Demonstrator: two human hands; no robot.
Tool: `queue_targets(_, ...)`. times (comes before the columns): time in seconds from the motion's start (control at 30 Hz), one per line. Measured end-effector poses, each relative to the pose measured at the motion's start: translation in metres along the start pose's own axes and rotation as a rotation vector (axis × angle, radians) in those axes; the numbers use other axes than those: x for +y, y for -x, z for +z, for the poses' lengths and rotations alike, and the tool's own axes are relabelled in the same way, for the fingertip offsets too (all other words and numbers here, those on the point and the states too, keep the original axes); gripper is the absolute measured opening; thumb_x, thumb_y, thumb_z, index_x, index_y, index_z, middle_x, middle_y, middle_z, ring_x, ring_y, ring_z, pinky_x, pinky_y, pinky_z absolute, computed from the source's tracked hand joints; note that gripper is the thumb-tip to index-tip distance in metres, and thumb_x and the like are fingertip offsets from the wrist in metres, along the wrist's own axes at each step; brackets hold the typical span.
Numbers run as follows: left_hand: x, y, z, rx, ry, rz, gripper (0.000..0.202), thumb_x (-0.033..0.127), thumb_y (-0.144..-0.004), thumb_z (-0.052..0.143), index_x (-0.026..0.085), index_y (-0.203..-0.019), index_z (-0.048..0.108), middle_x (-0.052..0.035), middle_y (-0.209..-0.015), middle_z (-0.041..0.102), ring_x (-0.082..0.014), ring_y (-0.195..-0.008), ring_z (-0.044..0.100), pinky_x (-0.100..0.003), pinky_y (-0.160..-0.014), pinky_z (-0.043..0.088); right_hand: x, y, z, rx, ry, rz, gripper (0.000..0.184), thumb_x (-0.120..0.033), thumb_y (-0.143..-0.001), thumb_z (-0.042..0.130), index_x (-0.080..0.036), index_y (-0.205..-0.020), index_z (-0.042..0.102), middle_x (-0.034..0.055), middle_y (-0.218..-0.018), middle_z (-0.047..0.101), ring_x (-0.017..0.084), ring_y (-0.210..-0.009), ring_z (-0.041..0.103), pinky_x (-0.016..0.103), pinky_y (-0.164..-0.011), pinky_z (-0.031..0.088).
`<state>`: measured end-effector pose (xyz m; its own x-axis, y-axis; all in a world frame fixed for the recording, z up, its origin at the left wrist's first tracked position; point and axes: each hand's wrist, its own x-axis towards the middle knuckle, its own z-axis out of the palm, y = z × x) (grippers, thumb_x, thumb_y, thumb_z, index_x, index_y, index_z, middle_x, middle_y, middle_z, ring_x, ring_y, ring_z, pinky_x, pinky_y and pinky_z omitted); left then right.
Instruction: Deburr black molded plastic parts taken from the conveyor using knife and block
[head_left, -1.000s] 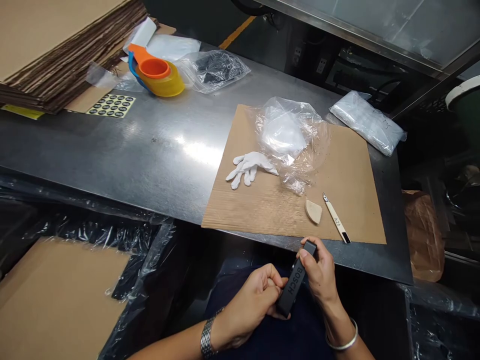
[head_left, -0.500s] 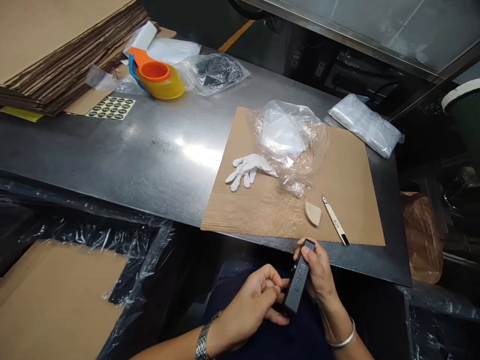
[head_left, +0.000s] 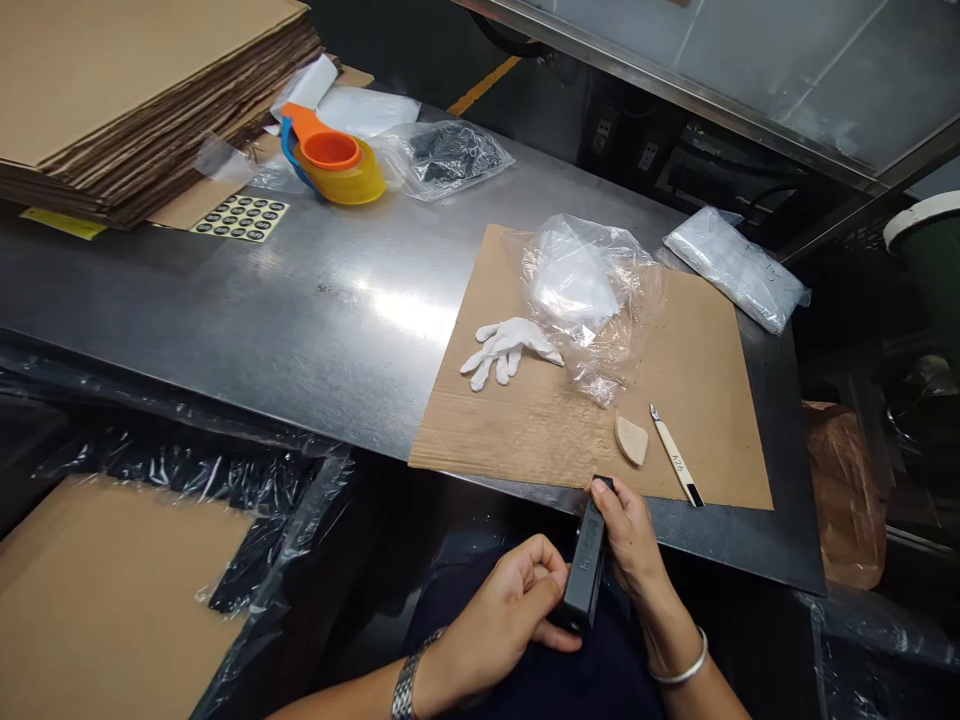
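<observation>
Both my hands hold a long black block with pale lettering [head_left: 586,575] over my lap, just below the metal table's front edge. My left hand [head_left: 510,610] is curled round its lower end, thumb against the side. My right hand [head_left: 628,545] grips its upper end, a fingertip on the top corner. On the table just beyond lies a brown cardboard sheet [head_left: 705,370] with a white glove [head_left: 506,345], a crumpled clear plastic bag [head_left: 592,295], a small beige wedge [head_left: 631,440] and a thin white-handled blade [head_left: 675,467].
The steel table [head_left: 300,300] carries a stack of cardboard sheets [head_left: 135,90], a yellow tape roll with an orange dispenser [head_left: 337,165], a sticker sheet [head_left: 244,217], and plastic bags [head_left: 735,265]. A plastic-lined box with cardboard [head_left: 112,590] sits lower left.
The black block has turned in my hands, so its lettered face now shows more edge-on. The view has shifted slightly downward.
</observation>
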<state>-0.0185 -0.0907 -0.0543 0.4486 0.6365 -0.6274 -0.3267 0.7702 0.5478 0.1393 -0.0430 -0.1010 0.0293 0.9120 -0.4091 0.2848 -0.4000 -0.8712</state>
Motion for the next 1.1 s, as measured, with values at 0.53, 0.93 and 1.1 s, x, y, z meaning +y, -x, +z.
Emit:
queue_targets(0.53,0.005,-0.006,-0.006,0.015,0.212,-0.016,0.033,0.048,-0.081,0.052,0.015,-0.077,0.048,-0.0028,-0.07,0.059,-0.0136,-0.066,0.06,-0.03,-0.061,0.052,-0.041,-0.011,0.011,-0.021,0.325,-0.164,0.033,-0.05,-0.079,0.05,-0.018,-0.071,0.053,-0.0043,-0.059,0.047,0.012,-0.056,0.04,0.023,-0.055,0.03)
queue_targets(0.93,0.001,0.0,-0.02,-0.212,0.448,0.008,0.032,0.026,-0.069,0.073,0.016,-0.082,0.046,-0.0028,-0.078,0.064,-0.0167,-0.078,0.064,-0.041,-0.081,0.047,-0.043,-0.017,0.013,-0.052,0.327,-0.198,0.033,-0.05,-0.08,0.048,-0.019,-0.07,0.053,-0.0029,-0.059,0.049,0.012,-0.056,0.043,0.023,-0.054,0.034)
queue_targets(1.1,0.003,-0.001,-0.023,-0.27,0.478,-0.041,0.039,0.011,-0.057,0.079,0.014,-0.085,0.051,-0.0058,-0.086,0.065,-0.0179,-0.089,0.063,-0.04,-0.09,0.042,-0.047,-0.019,0.011,-0.034,0.363,-0.217,0.034,-0.049,-0.081,0.046,-0.018,-0.07,0.053,-0.0021,-0.061,0.049,0.012,-0.057,0.043,0.024,-0.054,0.034)
